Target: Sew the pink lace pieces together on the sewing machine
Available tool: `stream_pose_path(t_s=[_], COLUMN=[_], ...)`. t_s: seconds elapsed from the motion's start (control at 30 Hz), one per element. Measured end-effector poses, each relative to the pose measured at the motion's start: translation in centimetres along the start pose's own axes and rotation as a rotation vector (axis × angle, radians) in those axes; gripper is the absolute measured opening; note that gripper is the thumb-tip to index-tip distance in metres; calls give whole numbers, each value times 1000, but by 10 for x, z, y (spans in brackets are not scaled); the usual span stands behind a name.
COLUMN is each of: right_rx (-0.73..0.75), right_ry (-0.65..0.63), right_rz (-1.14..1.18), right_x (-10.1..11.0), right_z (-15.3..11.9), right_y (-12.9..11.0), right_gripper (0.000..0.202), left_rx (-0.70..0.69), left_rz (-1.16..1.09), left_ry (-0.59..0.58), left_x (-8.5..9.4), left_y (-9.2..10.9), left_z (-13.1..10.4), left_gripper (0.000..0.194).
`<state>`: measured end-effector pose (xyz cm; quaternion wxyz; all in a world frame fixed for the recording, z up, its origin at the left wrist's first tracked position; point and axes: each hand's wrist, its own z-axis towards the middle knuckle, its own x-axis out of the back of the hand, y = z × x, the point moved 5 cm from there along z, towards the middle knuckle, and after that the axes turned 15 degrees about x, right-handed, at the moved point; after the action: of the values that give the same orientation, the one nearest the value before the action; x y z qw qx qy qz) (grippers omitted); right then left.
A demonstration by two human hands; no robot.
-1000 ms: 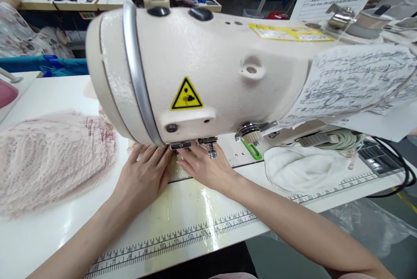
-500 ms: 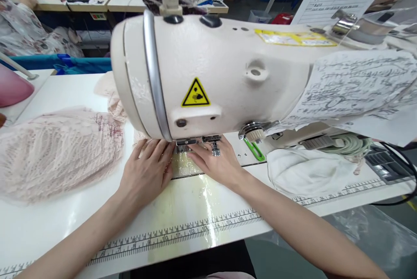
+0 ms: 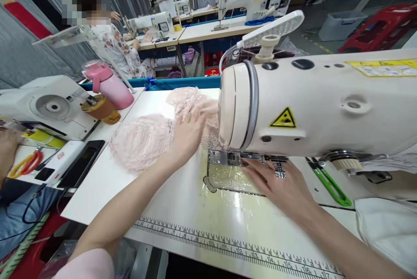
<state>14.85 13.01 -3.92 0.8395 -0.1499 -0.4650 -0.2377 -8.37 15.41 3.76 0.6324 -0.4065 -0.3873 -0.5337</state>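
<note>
My left hand (image 3: pixel 187 135) reaches over the pale pink lace fabric (image 3: pixel 190 101) left of the sewing machine head (image 3: pixel 237 105). Its fingers are stretched out and slightly blurred, touching or just above the lace. Another rounded pink lace piece (image 3: pixel 143 142) lies flat beside that forearm. My right hand (image 3: pixel 285 183) rests low at the needle area, fingers extended towards the presser foot (image 3: pixel 233 158), its fingertips partly hidden by the machine parts. Green-handled thread snips (image 3: pixel 332 185) lie right of this hand.
A printed ruler (image 3: pixel 228 244) runs along the table's front edge. White cloth (image 3: pixel 387 227) lies at the right. On the left are a pink bottle (image 3: pixel 112 85), an amber cup (image 3: pixel 104 109) and a black phone (image 3: pixel 81 164). A co-worker (image 3: pixel 112 48) sits at another machine behind.
My left hand has left the needle area and moved away to the far left onto the lace. My right hand stays by the presser foot. The view has swung left and up.
</note>
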Motion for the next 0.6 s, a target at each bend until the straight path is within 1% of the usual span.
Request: stream_pose_path(t_s=[0.13, 0.2, 0.27, 0.37, 0.43, 0.47, 0.57, 0.6], right_rx=[37, 50, 46, 34, 42, 53, 96, 104], right_ry=[-24, -31, -42, -50, -31, -13, 46, 56], right_rz=[-25, -36, -45, -62, -87, -103, -139, -138], right_x=[2, 3, 4, 6, 10, 12, 18, 19], right_z=[5, 8, 10, 11, 12, 13, 16, 17], right_y=[-6, -9, -9, -8, -7, -7, -9, -9], right_gripper=[38, 37, 36, 35, 33, 33, 32, 32], left_rx=[315, 413, 467, 540, 588, 603, 613, 615], left_rz=[175, 206, 213, 186, 112, 36, -240, -304], left_ry=[15, -1, -19, -49, -56, -50, -2, 38], left_x=[23, 32, 37, 40, 41, 42, 48, 52], left_y=[-56, -76, -87, -95, -101, -106, -125, -132], left_z=[-35, -46, -49, -48, -48, -48, -50, -50], left_gripper=[31, 30, 30, 29, 26, 24, 17, 17])
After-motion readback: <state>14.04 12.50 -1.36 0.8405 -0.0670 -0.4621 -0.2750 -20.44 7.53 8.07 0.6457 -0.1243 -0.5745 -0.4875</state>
